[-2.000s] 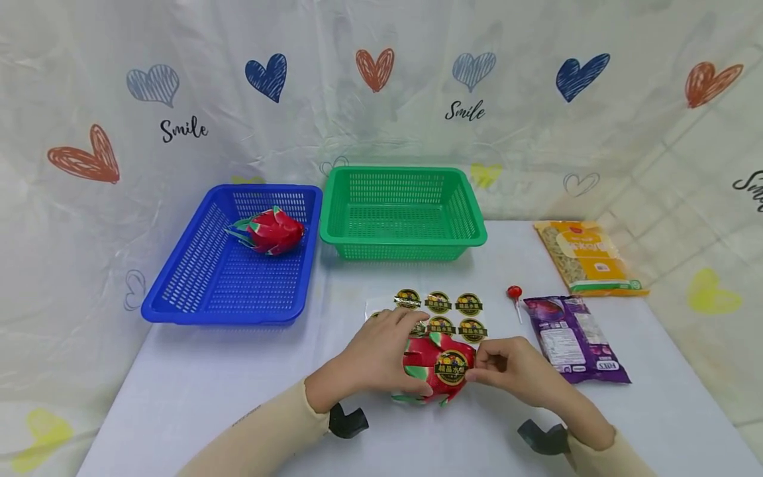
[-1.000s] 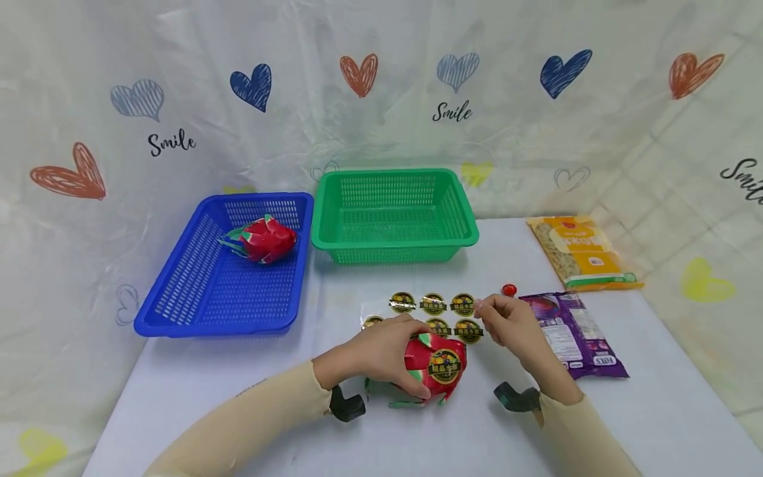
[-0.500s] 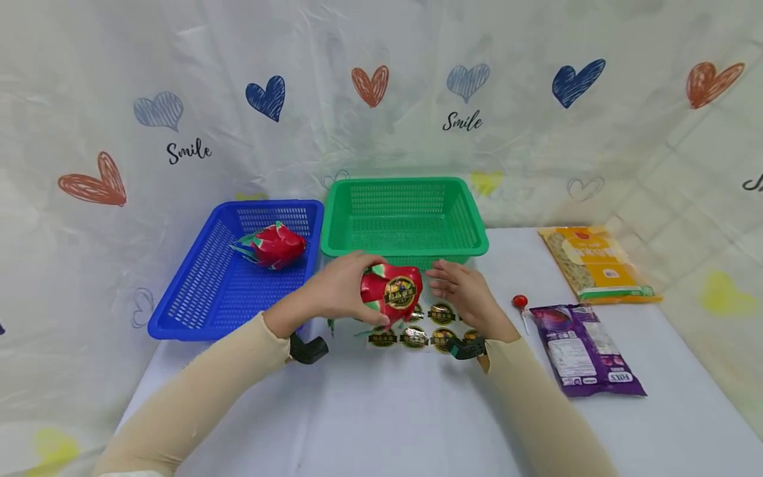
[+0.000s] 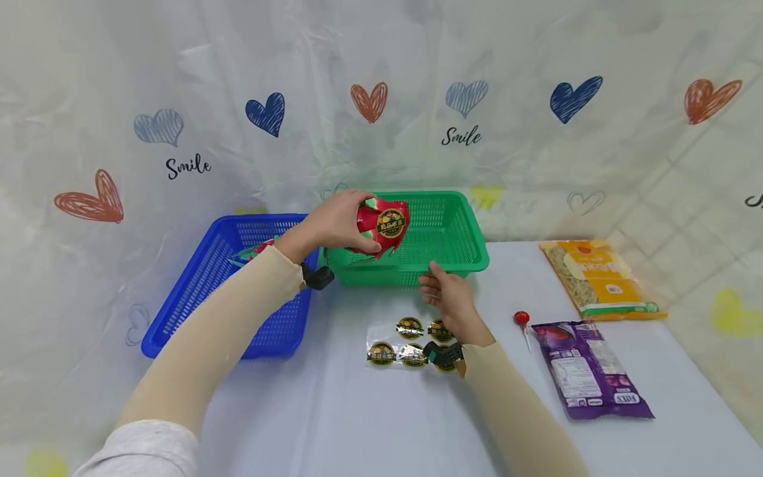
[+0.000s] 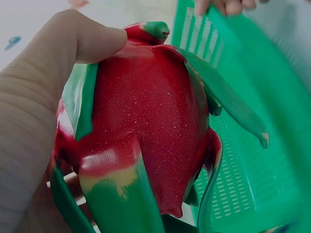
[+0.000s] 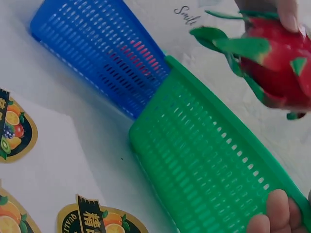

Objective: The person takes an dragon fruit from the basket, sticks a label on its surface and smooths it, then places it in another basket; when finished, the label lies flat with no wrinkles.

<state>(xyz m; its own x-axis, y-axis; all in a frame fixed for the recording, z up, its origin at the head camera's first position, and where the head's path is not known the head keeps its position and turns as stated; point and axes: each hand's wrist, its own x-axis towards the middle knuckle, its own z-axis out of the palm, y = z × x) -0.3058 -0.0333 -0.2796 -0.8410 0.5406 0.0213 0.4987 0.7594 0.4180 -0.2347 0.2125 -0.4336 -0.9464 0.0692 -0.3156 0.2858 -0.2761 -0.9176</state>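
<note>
"What's in the blue basket?"
"A red fruit. The left arm hides part of it."
"And the green basket?"
"A fruit with a round sticker is up over it."
"Who has that one?"
"The left hand. It reaches out, thumb on one side and fingers curled round the other."
"What about the right hand?"
"It's by the front edge, thumb up, fingers a bit bent, holding nothing. I can't tell if they touch."
</note>
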